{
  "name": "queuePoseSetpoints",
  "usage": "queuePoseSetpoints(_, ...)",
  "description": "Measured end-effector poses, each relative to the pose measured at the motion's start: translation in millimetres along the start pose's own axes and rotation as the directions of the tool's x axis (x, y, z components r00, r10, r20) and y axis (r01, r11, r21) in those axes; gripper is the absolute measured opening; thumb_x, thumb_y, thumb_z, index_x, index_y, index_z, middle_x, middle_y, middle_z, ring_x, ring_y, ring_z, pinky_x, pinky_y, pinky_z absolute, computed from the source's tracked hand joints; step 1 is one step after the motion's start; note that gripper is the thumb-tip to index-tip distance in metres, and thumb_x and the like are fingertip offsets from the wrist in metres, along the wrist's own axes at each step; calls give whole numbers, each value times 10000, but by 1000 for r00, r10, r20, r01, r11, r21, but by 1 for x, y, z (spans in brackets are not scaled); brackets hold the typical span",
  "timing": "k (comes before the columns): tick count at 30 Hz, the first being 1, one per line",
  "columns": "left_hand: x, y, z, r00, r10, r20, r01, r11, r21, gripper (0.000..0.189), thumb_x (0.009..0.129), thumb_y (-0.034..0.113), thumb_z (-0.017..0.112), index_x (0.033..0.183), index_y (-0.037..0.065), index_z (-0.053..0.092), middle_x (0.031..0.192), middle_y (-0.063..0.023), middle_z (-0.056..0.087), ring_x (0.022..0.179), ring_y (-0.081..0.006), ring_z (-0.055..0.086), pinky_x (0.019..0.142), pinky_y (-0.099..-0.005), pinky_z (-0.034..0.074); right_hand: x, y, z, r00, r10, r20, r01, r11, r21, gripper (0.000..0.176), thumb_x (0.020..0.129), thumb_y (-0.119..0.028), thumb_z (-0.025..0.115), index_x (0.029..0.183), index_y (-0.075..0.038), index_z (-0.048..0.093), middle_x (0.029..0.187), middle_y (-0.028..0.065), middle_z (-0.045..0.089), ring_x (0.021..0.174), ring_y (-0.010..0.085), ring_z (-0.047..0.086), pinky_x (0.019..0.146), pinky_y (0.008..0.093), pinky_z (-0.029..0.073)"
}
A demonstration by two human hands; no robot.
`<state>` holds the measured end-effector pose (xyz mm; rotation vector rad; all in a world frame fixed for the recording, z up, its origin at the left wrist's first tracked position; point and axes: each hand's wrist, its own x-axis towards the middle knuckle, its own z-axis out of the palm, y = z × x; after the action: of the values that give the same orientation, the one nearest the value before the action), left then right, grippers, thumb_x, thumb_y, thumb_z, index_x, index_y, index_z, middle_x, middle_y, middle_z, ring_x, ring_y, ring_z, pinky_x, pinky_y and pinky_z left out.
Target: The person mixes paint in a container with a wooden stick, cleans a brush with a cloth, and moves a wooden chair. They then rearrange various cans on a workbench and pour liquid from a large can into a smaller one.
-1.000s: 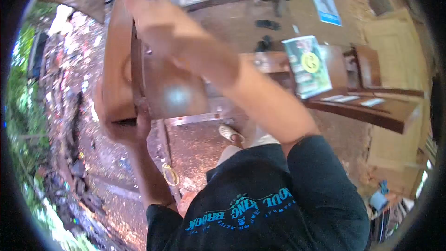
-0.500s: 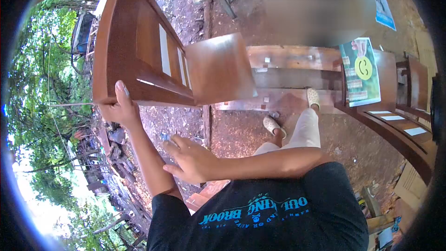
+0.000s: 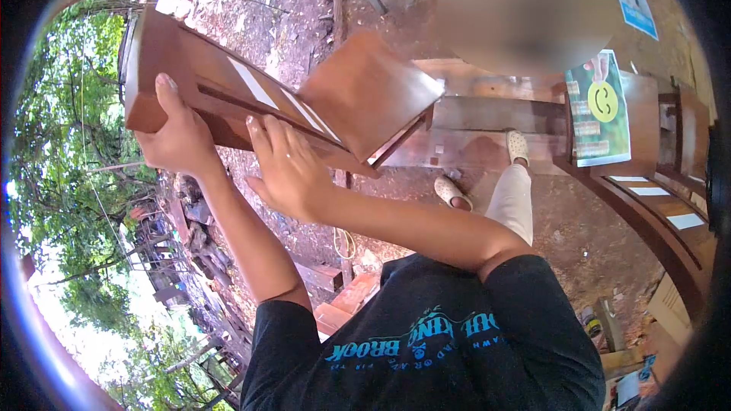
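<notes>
A brown wooden chair [image 3: 365, 95] is tilted at the upper left, with white strips along its backrest. My left hand [image 3: 180, 133] is closed around the near end of the backrest frame, thumb on top. Lower on the same frame, my right hand [image 3: 293, 171] touches the side rail. Its fingers lie stretched on the wood, with the thumb apart.
Another brown chair [image 3: 647, 236] curves along the right, beside a smiley-face poster [image 3: 601, 110]. A blurred person wears light clogs [image 3: 518, 148] near a low wooden bench [image 3: 487, 110]. Reddish blocks [image 3: 354, 293] lie near my shirt. Trees fill the left.
The chair has turned, its backrest end now lower and its seat angled differently. My right hand has moved up from mid-air onto the side rail. My left hand keeps its hold and has shifted slightly left.
</notes>
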<state>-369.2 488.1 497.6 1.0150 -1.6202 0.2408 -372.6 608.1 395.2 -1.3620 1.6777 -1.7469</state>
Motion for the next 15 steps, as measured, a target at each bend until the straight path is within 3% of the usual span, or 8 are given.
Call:
queuePoseSetpoints(3, 2, 1, 4, 998, 35, -55, -23, 981, 194, 563, 728, 480, 740, 833, -70, 685, 800, -193, 693, 704, -327, 680, 666, -405, 531, 14, 6, 10, 1000, 17, -14, -17, 1000, 10, 738, 768, -173, 644, 1350, 111, 290, 1264, 294, 389, 1175, 417, 409, 996, 479, 346)
queuePoseSetpoints(6, 2, -1, 1, 997, 28, -77, 1, 934, 356, 573, 715, 483, 744, 823, -77, 683, 797, -191, 694, 697, -323, 680, 660, -407, 530, 19, 16, 17, 995, 89, 42, -90, 996, 18, 628, 810, -113, 553, 1340, 110, 303, 1224, 296, 423, 1136, 412, 447, 991, 471, 362)
queuePoseSetpoints(9, -5, 10, -8, 997, 8, -83, 23, 929, 370, 573, 721, 489, 730, 827, -73, 678, 798, -195, 691, 707, -335, 676, 659, -409, 526, 19, 31, 35, 998, 62, 25, -60, 997, -57, 503, 844, -70, 460, 1299, 110, 346, 1150, 287, 484, 1050, 397, 510, 958, 465, 393)
queuePoseSetpoints(12, -13, 6, -14, 990, -71, -120, 109, 932, 347, 526, 738, 407, 747, 908, -79, 643, 859, -205, 683, 760, -330, 669, 689, -399, 521, 6, 37, 29, 994, -104, -38, 98, 986, -137, 526, 792, -37, 529, 1268, 123, 371, 1200, 285, 486, 1092, 402, 504, 978, 456, 391)
queuePoseSetpoints(15, -28, 14, -24, 982, -116, -147, 155, 945, 290, 509, 757, 339, 760, 983, -88, 599, 890, -207, 670, 768, -327, 659, 693, -406, 520, -5, 38, 13, 997, -74, 28, 77, 986, -149, 528, 765, -13, 533, 1256, 105, 379, 1179, 277, 492, 1069, 403, 510, 954, 461, 403)
